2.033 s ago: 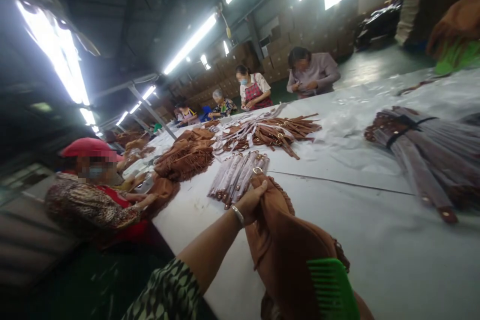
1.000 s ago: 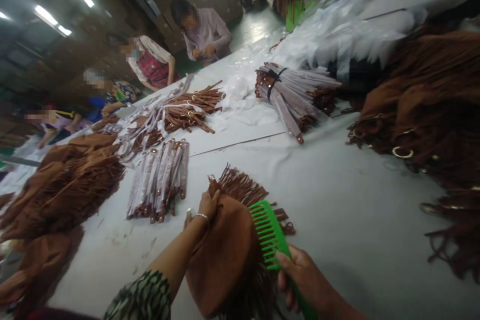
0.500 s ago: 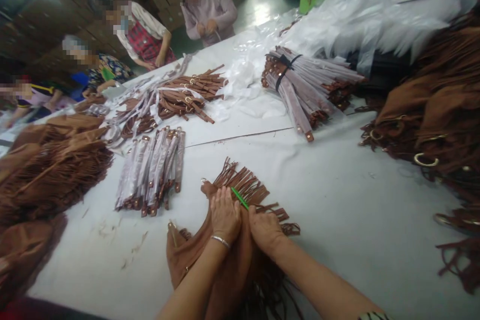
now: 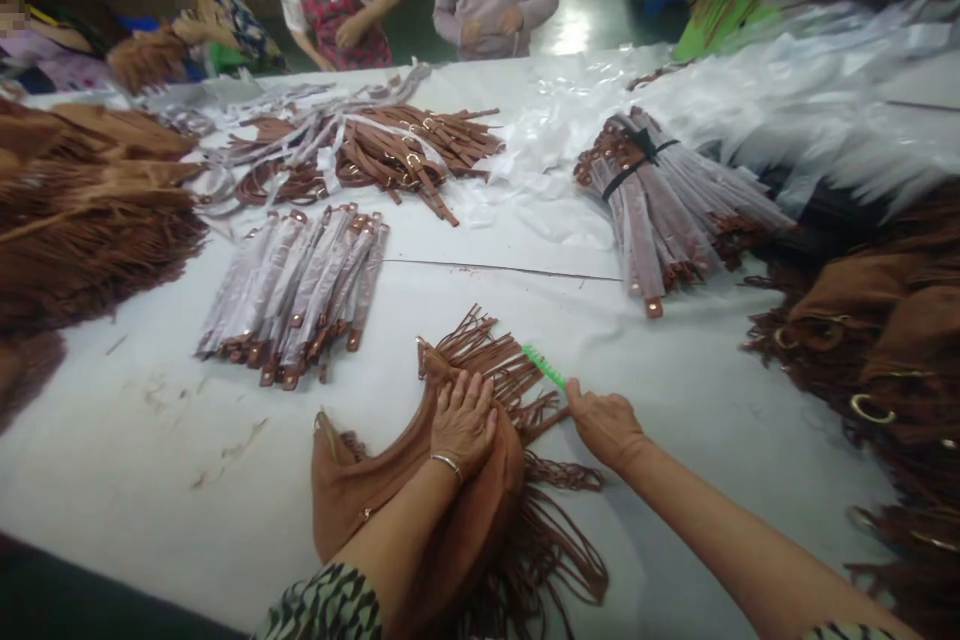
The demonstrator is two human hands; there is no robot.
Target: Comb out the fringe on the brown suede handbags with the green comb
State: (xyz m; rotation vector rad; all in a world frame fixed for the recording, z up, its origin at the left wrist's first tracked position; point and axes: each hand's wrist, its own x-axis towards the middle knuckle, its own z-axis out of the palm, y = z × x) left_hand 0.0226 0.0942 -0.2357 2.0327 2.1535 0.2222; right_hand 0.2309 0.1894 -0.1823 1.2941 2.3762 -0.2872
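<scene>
A brown suede fringed bag (image 4: pixel 390 490) lies on the white table (image 4: pixel 712 440) right in front of me. My left hand (image 4: pixel 463 422) rests flat on the bag, fingers spread, pressing it down near the fringe (image 4: pixel 487 360). My right hand (image 4: pixel 606 425) is closed round the handle of a green comb (image 4: pixel 544 366), whose teeth sit in the fringe strands just right of my left hand.
A wrapped bundle of straps (image 4: pixel 296 295) lies to the left, loose brown straps (image 4: pixel 390 155) behind it, and a tied bundle (image 4: pixel 664 200) at the right. Piles of fringed bags sit at the left edge (image 4: pixel 82 220) and the right edge (image 4: pixel 885 340). Several people work at the far side.
My view dropped from the room to the table. The bag was laid down, my left hand flattened on it, and my right hand brought the comb into the fringe and drew it rightward.
</scene>
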